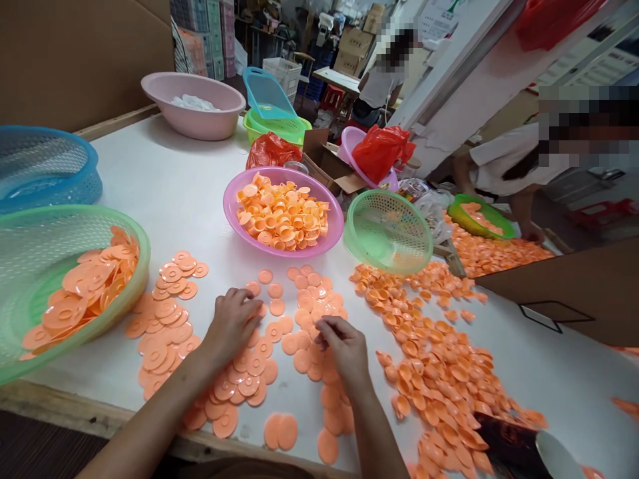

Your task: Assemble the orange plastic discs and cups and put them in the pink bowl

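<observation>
— Filling most of the frame, white desk (132,159). What's gathered on it?

— Green mesh basket (30,256), left edge: part full of orange discs. Pink basin (292,252), upper centre: heaped with small orange cups. Smaller green basket (399,213), right of the basin: only a hint of orange low down; inside or outside, unclear.

— And loose?

— Plenty. Broad field of orange scoop-shaped pieces (449,366), right side down to the bottom edge. Ringed discs (162,352) overlapping, left of centre; more discs (319,303) in the centre, just below the basin. Much left lying out, I'd judge; nowhere near finished. No disc joined to a cup that I can make out.

— Hands?

— Left hand (232,324), centre, over the discs: fingers bent, slightly spread; contact or grip, can't tell. Right hand (344,342), right of centre: thumb and forefinger narrow, almost meeting over the disc cluster; can't tell if one is held.

— Smallest group?

— Disc pair (279,432), bottom centre, overlapping, apart from the rest.
</observation>
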### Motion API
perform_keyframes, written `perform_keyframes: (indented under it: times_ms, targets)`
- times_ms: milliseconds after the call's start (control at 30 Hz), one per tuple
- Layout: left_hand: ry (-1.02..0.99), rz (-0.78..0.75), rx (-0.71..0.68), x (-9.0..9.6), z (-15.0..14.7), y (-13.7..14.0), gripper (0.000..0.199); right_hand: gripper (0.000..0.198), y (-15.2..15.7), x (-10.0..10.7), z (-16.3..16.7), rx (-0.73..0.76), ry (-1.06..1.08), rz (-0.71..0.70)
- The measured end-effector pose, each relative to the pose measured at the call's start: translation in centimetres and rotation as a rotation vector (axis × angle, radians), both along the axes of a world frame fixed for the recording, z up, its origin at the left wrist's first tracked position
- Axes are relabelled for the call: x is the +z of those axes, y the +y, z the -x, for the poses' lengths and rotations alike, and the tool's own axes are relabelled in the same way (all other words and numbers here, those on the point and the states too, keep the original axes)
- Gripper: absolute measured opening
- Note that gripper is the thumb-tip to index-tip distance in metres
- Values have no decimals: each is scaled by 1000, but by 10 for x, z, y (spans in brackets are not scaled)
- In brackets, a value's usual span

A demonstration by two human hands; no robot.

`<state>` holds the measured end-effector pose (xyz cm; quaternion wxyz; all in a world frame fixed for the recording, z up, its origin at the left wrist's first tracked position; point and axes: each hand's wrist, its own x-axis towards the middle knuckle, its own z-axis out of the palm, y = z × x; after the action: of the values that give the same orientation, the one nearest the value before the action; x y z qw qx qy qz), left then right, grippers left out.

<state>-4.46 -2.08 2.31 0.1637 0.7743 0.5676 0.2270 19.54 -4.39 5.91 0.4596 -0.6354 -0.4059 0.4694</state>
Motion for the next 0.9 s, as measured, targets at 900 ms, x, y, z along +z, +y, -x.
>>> perform_keyframes:
  times_ms: [900]
  targets:
    - [-134,90,78,7,-12,-10,22,21,-4,-48,74,514,-989,-736]
